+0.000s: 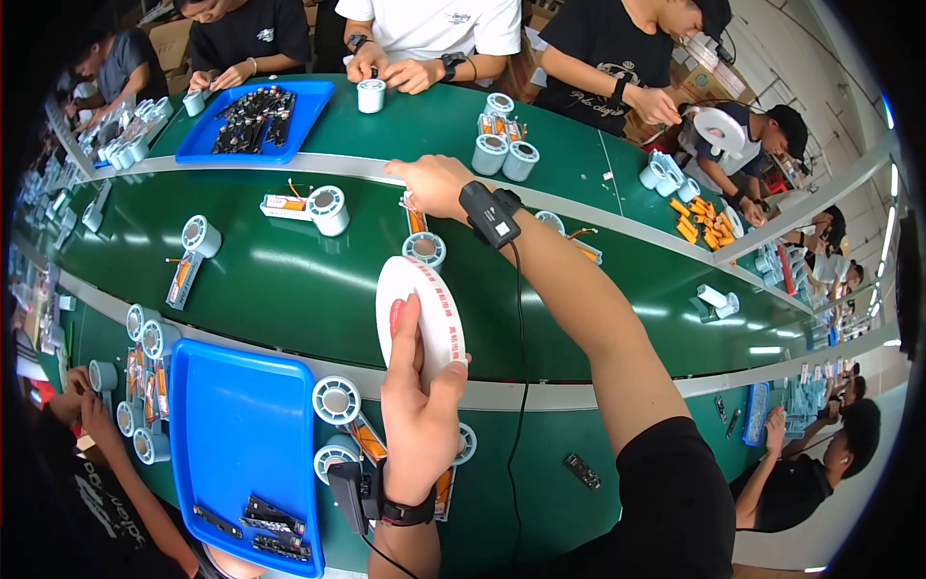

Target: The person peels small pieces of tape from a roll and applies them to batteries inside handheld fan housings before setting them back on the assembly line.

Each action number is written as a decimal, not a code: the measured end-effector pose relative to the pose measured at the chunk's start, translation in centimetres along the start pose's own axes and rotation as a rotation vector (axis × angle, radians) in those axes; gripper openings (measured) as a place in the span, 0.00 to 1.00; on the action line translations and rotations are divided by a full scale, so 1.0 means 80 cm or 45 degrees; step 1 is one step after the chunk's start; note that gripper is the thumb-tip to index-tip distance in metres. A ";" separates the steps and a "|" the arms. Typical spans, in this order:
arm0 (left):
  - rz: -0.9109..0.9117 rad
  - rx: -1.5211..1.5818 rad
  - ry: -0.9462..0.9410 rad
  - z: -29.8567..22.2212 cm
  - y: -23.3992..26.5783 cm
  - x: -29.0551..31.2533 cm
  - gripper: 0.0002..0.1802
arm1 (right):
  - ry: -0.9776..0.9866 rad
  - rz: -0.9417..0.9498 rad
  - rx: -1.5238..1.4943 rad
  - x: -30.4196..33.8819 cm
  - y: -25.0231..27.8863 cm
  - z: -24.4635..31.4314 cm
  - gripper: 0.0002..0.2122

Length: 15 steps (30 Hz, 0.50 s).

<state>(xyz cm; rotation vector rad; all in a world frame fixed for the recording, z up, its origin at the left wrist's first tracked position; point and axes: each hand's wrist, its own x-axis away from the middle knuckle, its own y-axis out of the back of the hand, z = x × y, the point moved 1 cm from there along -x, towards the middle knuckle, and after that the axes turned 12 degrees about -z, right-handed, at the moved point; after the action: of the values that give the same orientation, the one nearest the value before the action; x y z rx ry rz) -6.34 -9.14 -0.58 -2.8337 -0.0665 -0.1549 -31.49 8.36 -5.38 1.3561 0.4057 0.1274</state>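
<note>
My left hand (pixel 422 400) grips a white roll of tape (pixel 444 314) with red print along its band, fingers through its middle and thumb at its near edge. Stretched far across the belt, my right hand (pixel 439 185) curls over the far end of an orange-and-white battery piece (pixel 416 221); its fingertips are partly hidden. A light-blue round cylinder (pixel 424 249) sits at the near end of that piece, just beyond the tape. Black wrist devices with cables are strapped to both my wrists.
The green conveyor belt (pixel 289 275) carries more cylinder-and-battery units, including one at the left (pixel 201 236). A blue tray (pixel 241 405) with black circuit boards stands near left. Another blue tray (pixel 307 96) is across the belt. Grey rails (pixel 559 397) edge the belt; several co-workers sit around.
</note>
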 end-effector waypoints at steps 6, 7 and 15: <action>0.025 -0.027 -0.027 -0.005 0.006 0.003 0.41 | 0.195 -0.543 0.066 -0.009 0.006 0.002 0.24; 0.037 -0.029 -0.019 -0.006 0.005 0.002 0.41 | 0.200 -0.549 0.070 -0.013 0.001 -0.006 0.24; 0.079 -0.011 -0.039 -0.001 0.007 0.002 0.41 | -0.093 -0.208 -0.636 -0.043 -0.075 -0.032 0.07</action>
<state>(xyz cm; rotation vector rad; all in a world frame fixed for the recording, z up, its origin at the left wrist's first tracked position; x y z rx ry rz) -6.11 -9.69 -0.66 -2.8430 0.0153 -0.0986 -36.39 8.29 -10.83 0.8297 0.3898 0.0388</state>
